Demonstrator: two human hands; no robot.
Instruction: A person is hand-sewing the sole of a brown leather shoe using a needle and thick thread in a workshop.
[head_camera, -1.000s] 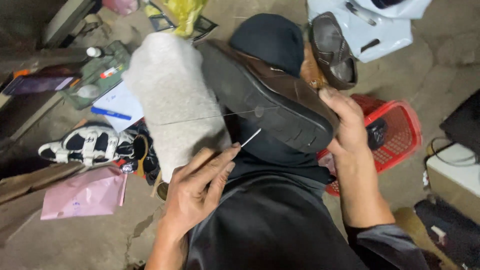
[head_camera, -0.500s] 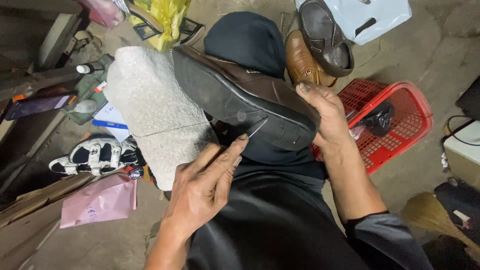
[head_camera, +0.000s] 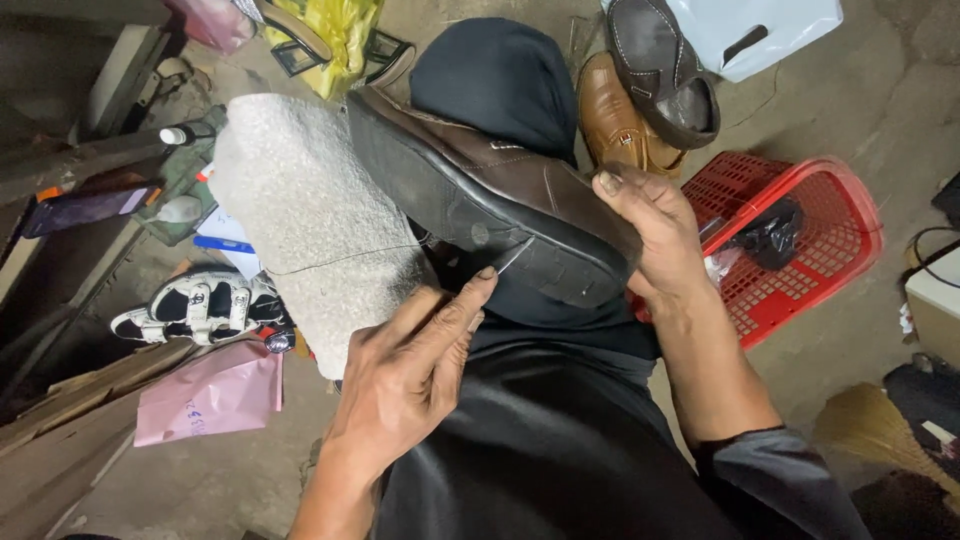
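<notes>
Right hand (head_camera: 650, 225) clamped around heel end of brown leather shoe (head_camera: 490, 195), thumb on top edge, fingers wrapped under black sole. Left hand (head_camera: 415, 375) just below the shoe, fingertips pinched on thin needle (head_camera: 515, 255) whose tip meets the sole edge; pale thread (head_camera: 340, 262) trailing left from the shoe across grey cloth (head_camera: 300, 215). Shoe propped sole-up over the lap, tilted. Judged: light, upper pliable, rubber sole stiff and tough to pierce; firmest hold at heel and waist. Right of the shoe, red basket (head_camera: 800, 250); behind it, two more shoes (head_camera: 640, 100); left of it, strappy sandal (head_camera: 200, 300).
</notes>
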